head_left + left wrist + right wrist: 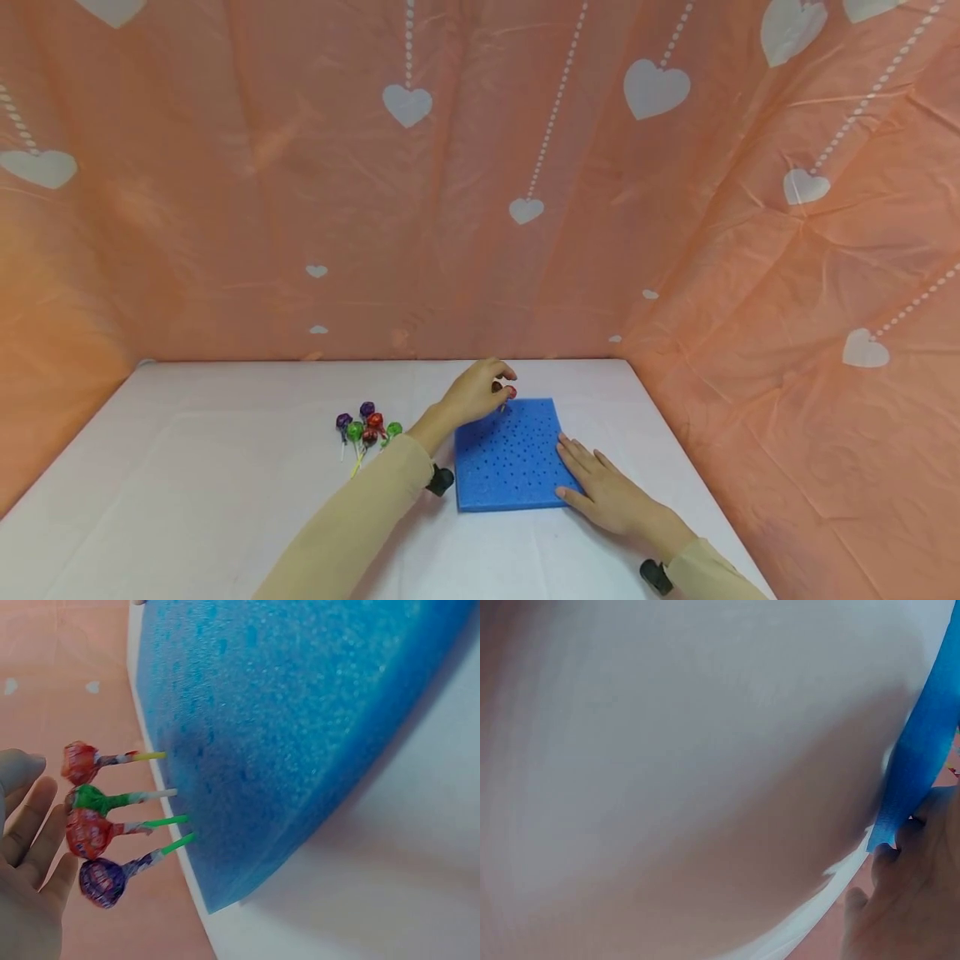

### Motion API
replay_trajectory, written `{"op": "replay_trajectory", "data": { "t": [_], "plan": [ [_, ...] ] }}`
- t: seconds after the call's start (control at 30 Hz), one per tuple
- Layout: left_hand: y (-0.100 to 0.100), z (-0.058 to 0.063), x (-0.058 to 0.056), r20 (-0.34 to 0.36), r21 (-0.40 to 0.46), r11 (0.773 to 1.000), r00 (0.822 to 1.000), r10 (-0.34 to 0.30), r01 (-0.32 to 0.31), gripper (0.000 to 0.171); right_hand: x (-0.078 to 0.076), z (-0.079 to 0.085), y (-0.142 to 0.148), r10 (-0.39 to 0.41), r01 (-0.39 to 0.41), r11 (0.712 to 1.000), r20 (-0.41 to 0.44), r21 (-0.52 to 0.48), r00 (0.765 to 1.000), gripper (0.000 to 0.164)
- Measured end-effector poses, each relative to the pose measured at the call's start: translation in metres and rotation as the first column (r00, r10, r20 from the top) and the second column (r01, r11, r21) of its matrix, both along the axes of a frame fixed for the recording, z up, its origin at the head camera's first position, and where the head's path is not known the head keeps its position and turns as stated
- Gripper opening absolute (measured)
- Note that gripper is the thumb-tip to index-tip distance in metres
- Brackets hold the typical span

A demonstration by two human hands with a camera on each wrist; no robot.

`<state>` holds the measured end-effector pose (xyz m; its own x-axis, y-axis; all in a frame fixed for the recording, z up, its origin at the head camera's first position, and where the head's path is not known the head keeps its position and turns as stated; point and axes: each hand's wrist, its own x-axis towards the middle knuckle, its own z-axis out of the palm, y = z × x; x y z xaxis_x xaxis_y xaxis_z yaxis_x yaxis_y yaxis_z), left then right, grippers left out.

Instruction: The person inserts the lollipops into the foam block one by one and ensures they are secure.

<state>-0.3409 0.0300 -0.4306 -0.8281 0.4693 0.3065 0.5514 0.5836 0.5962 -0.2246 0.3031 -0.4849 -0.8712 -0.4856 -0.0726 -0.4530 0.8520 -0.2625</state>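
Note:
A blue foam board (pixel 510 467) dotted with small holes lies on the white table. Several wrapped lollipops stand by their sticks along its far edge: an orange-red one (pixel 80 762) on a yellow stick, a green one (pixel 91 799), a red one (pixel 90 834) and a purple one (pixel 103 883). Beside their heads is my left hand (pixel 474 390), its fingers loosely spread and nothing gripped between them in the left wrist view. My right hand (pixel 611 492) rests flat over the board's right edge, fingers extended; the right wrist view catches its knuckles against the blue side.
Left of the board, a loose bunch of lollipops lies on the table, with a purple one (pixel 343 421), a green one (pixel 355 431) and a red one (pixel 375 420) among them. An orange curtain (pixel 465 292) with white hearts hangs behind the white table (pixel 225 500).

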Motion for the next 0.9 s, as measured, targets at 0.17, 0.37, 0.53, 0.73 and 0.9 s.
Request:
{"op": "replay_trajectory", "data": {
  "t": [0.17,0.37,0.53,0.73,0.9],
  "plan": [
    [-0.008,0.003,0.004,-0.007,0.042,0.999,1.0,0.016,-0.015,0.023,0.0,-0.002,0.001,0.008,-0.009,1.0,-0.01,-0.009,1.0,0.08],
    [-0.029,0.009,0.01,-0.062,0.133,0.99,0.997,0.045,-0.036,0.024,0.001,0.0,0.001,0.017,-0.017,1.0,-0.032,-0.019,0.999,0.077],
    [-0.055,0.01,0.012,-0.098,0.174,0.983,0.992,0.075,-0.058,0.024,0.003,0.004,0.0,0.014,-0.014,0.999,-0.012,-0.032,1.0,0.078],
    [-0.091,0.008,0.015,-0.133,0.189,0.979,0.985,0.106,-0.079,0.026,0.005,0.007,-0.001,0.009,-0.01,1.0,-0.01,-0.021,1.0,0.078],
    [-0.122,0.005,0.018,-0.16,0.182,0.978,0.978,0.136,-0.106,0.026,0.006,0.009,-0.002,0.01,-0.01,0.999,-0.005,-0.032,1.0,0.078]
  ]
}}
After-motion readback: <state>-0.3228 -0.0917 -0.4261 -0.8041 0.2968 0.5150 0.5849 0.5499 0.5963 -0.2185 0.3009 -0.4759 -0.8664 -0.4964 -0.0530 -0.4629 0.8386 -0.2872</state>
